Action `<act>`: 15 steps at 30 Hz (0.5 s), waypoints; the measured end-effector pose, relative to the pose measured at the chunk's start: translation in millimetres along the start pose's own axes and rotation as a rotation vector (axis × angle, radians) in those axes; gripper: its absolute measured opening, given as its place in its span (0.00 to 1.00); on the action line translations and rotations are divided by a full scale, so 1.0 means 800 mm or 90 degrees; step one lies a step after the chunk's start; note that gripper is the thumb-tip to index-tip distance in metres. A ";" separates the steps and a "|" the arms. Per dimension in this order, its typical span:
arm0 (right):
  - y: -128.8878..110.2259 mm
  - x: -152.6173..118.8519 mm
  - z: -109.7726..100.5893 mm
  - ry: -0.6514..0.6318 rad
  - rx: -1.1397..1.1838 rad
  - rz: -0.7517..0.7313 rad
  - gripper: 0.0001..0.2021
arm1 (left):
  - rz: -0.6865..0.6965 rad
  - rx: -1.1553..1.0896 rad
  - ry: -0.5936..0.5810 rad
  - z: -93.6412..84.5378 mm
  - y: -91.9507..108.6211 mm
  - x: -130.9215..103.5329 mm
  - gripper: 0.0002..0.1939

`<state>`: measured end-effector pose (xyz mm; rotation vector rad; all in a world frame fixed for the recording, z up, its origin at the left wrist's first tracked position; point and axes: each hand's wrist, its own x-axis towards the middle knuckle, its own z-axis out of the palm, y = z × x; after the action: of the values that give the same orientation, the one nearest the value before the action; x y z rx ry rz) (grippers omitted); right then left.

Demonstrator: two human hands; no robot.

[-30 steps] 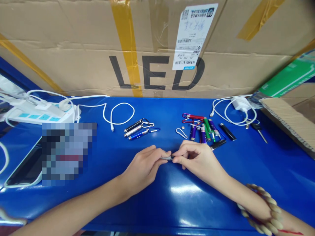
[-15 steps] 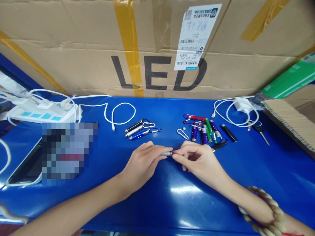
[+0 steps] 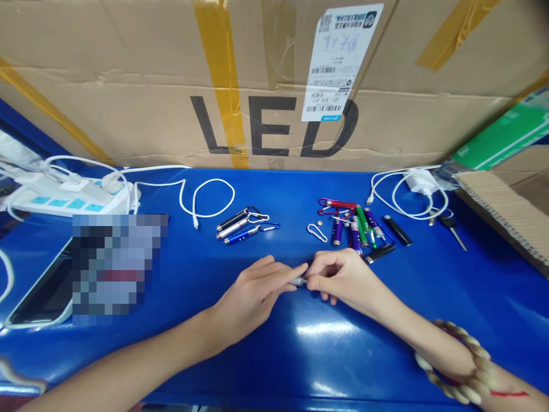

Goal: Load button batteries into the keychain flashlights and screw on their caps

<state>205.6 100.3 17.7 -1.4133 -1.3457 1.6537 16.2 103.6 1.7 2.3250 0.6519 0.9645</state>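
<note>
My left hand (image 3: 261, 289) is closed around a small silver-grey cylinder (image 3: 295, 281), most of it hidden by the fingers. At the cylinder's right end, my right hand (image 3: 338, 277) pinches its tip or a tiny part there; which of the two is too small to tell. Beyond my left hand lie a black, a silver and a blue penlight (image 3: 241, 235) with carabiner clips. Past my right hand is a loose pile of purple, green (image 3: 362, 226), red (image 3: 343, 204) and black (image 3: 397, 230) tubes. A silver carabiner (image 3: 317, 232) lies beside the pile.
A large cardboard box (image 3: 150, 86) stands along the back of the blue table (image 3: 274, 355). On the left are a white power strip (image 3: 64, 203), cables and a phone (image 3: 45, 289). A charger (image 3: 421, 181), keys (image 3: 453, 230) and a cardboard piece (image 3: 506, 212) are at right.
Both hands have moved slightly toward me with the cylinder. My right hand's fingertips have shifted a little right, and a thin tip shows between the hands.
</note>
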 end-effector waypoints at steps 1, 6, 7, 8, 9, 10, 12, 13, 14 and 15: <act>0.000 -0.001 0.001 0.004 -0.011 -0.001 0.11 | -0.008 -0.007 0.003 0.000 0.001 0.001 0.21; 0.002 -0.001 0.001 0.085 -0.154 -0.223 0.10 | -0.129 -0.023 0.011 -0.003 0.013 0.006 0.12; 0.002 -0.002 -0.001 0.118 -0.189 -0.293 0.10 | -0.153 -0.029 0.011 -0.003 0.015 0.006 0.12; 0.002 -0.002 -0.002 0.150 -0.221 -0.356 0.09 | -0.173 -0.037 0.009 -0.004 0.017 0.007 0.11; 0.002 -0.003 -0.004 0.173 -0.252 -0.414 0.08 | -0.187 -0.046 0.009 -0.004 0.018 0.008 0.11; 0.002 -0.004 -0.006 0.189 -0.285 -0.473 0.07 | -0.193 -0.055 0.005 -0.005 0.018 0.009 0.10; 0.003 -0.006 -0.011 0.185 -0.367 -0.586 0.06 | -0.211 -0.063 -0.005 -0.006 0.017 0.009 0.09; 0.004 -0.007 -0.014 0.173 -0.410 -0.634 0.06 | -0.220 -0.066 -0.009 -0.006 0.016 0.010 0.09; 0.005 -0.007 -0.017 0.160 -0.450 -0.671 0.06 | -0.222 -0.074 -0.016 -0.007 0.015 0.010 0.09; 0.006 -0.007 -0.019 0.150 -0.480 -0.696 0.07 | -0.237 -0.081 -0.022 -0.007 0.015 0.010 0.09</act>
<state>222.3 98.5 15.9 -0.8227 -2.1323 0.2618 19.8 101.1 16.1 2.0082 0.9396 0.7674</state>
